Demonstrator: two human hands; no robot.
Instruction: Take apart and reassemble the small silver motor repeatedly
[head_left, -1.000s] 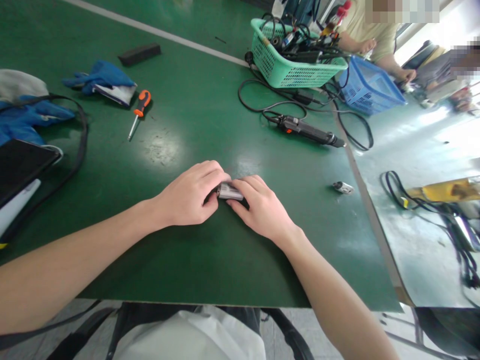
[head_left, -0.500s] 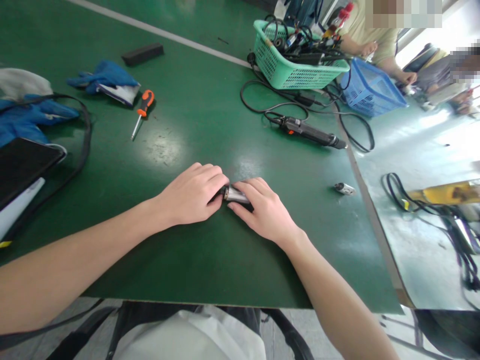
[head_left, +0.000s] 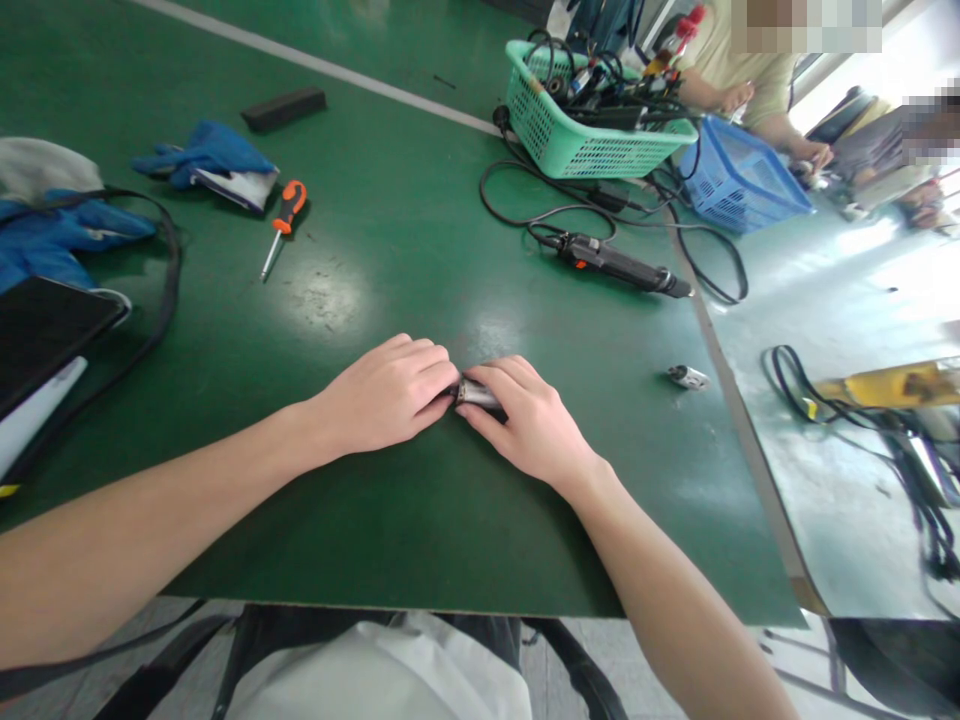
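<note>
My left hand (head_left: 382, 395) and my right hand (head_left: 529, 420) meet at the middle of the green table (head_left: 420, 520), both curled around a small silver metal part (head_left: 474, 394) that rests on the surface. The fingers of each hand pinch one end of it, and most of the part is hidden under them. A second small silver part (head_left: 688, 377) lies loose to the right, near the table's edge.
An orange-handled screwdriver (head_left: 283, 222) and blue gloves (head_left: 210, 160) lie at left. A black electric screwdriver (head_left: 615, 263) with cable lies ahead right, behind it a green basket (head_left: 585, 135) of cables and a blue basket (head_left: 739, 175). Another person's hands (head_left: 814, 152) work at far right.
Both hands have stayed together on the silver part, shifting slightly toward me; less of the part shows between the fingers now.
</note>
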